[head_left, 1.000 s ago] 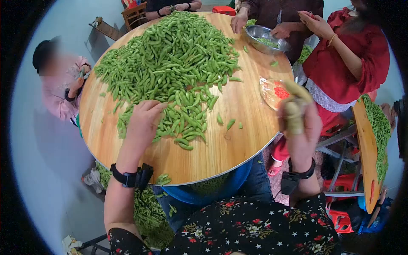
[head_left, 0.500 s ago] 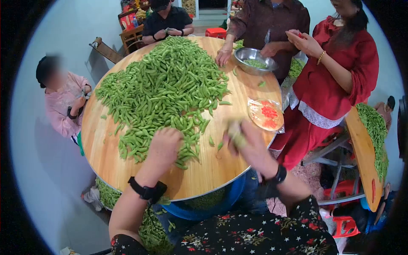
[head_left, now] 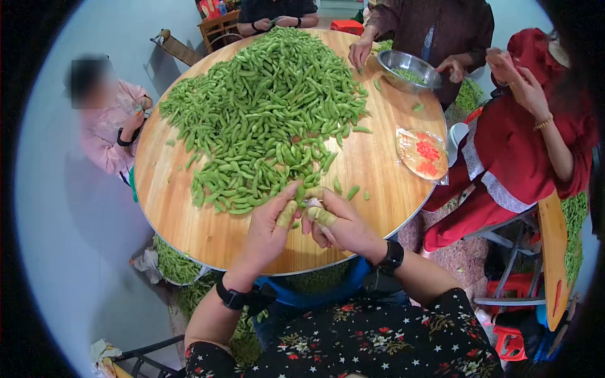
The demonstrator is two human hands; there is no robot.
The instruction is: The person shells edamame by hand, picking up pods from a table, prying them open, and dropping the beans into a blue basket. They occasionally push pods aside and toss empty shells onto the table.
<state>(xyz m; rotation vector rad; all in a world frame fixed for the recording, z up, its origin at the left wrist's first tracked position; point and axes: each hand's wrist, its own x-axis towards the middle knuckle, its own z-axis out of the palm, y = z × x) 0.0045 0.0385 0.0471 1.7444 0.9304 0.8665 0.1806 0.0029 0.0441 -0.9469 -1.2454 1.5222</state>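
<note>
My left hand and my right hand meet over the near edge of the round wooden table. Yellowish coverings wrap both thumbs and a right finger. The left fingers pinch a green pod between the two hands. My right hand's fingers are closed beside it, around something small and whitish that I cannot make out. Just beyond the hands lies a large heap of green pods, with a few loose pods to its right.
A metal bowl with green contents stands at the back right, near a co-worker's hands. A packet with red pieces lies on the right. Other people sit or stand around. Below the table is a blue tub.
Both hands have come together from apart, the left away from the heap and the right inward. A pod is now held between them. The view has shifted, so the table appears further right and higher.
</note>
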